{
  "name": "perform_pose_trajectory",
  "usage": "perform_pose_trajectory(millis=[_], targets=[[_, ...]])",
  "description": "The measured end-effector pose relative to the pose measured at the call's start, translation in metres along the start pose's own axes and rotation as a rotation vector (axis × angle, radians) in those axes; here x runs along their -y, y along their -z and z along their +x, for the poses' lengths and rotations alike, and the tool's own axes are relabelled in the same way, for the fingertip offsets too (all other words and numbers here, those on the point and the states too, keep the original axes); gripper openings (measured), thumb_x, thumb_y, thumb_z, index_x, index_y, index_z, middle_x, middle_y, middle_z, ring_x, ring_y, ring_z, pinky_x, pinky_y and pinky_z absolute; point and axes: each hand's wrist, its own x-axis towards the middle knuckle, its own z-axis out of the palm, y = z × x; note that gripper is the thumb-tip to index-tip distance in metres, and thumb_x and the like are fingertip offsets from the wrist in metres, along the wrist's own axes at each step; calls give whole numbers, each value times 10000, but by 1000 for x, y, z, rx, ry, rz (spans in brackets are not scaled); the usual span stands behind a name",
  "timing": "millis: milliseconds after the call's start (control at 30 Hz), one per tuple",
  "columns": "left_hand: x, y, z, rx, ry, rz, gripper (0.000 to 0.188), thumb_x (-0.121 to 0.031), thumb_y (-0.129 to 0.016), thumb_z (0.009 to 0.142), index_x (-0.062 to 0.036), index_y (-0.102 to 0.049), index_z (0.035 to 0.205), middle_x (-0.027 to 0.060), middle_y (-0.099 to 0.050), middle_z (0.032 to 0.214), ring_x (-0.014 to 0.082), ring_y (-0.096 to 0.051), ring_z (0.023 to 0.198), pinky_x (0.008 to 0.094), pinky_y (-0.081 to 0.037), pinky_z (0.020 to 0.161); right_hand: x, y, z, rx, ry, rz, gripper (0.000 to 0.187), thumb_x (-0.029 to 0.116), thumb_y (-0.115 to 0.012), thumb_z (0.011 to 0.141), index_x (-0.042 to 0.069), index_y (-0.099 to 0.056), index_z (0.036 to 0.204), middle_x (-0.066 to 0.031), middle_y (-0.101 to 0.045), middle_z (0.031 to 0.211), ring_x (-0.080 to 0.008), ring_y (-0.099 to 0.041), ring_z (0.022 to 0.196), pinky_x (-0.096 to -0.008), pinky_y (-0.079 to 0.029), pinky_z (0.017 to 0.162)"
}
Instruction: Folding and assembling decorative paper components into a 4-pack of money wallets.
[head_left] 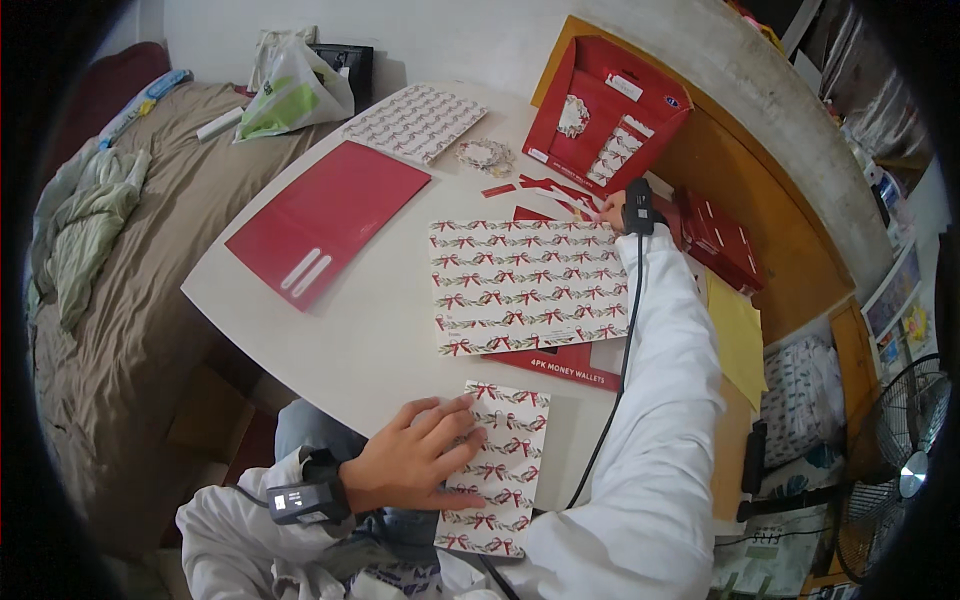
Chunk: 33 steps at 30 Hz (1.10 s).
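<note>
White-sleeved right forearm (665,370) in loose cloth, lying along the right side. White worktop (370,290) with curved edges, carrying the goods below. Red cardboard box (560,105), upright at the far side. Wide white card rectangle (530,275), printed with green garlands and red bows, at centre over a flat red card piece (590,377); judged light and fairly stiff, face perhaps slick, corners liable to crease; best lifted by opposite edges. Flat red card panel (340,200) with two pale slots, left. Narrow white card piece (510,440), same garland print, at the near edge; likely light, bendable if pinched mid-face, so better taken by its long sides. Hands, two: left hand (425,455) palm down, fingers spread, pressing the narrow piece's left side, nothing gripped; right hand (613,212) with bent fingers, grip cannot be told. Slim red and white strips (565,198), at the right fingers; probably flimsy, best held by the ends.
</note>
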Motion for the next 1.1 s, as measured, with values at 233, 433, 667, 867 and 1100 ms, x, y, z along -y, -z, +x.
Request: perform_pose_trajectory(millis=[233,433,667,867,1100], targets=[[0,-1,0,35,18,6,660,-566,-704,700,-60,-556,1096,124,-526,1117,289,-492,1189,435,-388,936,33,19,-26,-383,127,254,217,129,-746,703,46,-661,884,-51,-617,680,-145,-584,621,-294,-442,556],[1,-2,-3,26,16,18,658,-552,-706,703,-56,-553,1105,128,-525,1127,292,-486,1193,436,-380,945,54,66,-50,-430,105,303,222,126,-683,787,35,-651,986,-56,-621,704,-145,-577,645,-293,-456,610],[-1,-2,-8,-15,-10,9,622,-545,-659,741,-43,-550,1091,128,-521,1118,291,-495,1164,434,-388,933,62,96,-80,-485,151,370,223,240,-619,832,54,-681,939,-151,-680,859,-273,-660,811,-354,-499,699],[3,-6,-9,-10,-37,33,636,-533,-662,751,-35,-533,1125,149,-514,1124,315,-463,1204,451,-371,954,111,115,-152,-495,252,747,134,111,-580,872,22,-622,964,-92,-659,749,-143,-646,643,-279,-485,568],[7,-7,-8,7,-40,63,656,-554,-600,789,-18,-515,1158,163,-492,1168,318,-442,1215,443,-344,979,156,103,-232,-549,248,684,111,91,-588,870,3,-589,937,-90,-654,773,-125,-644,647,-263,-489,574]])
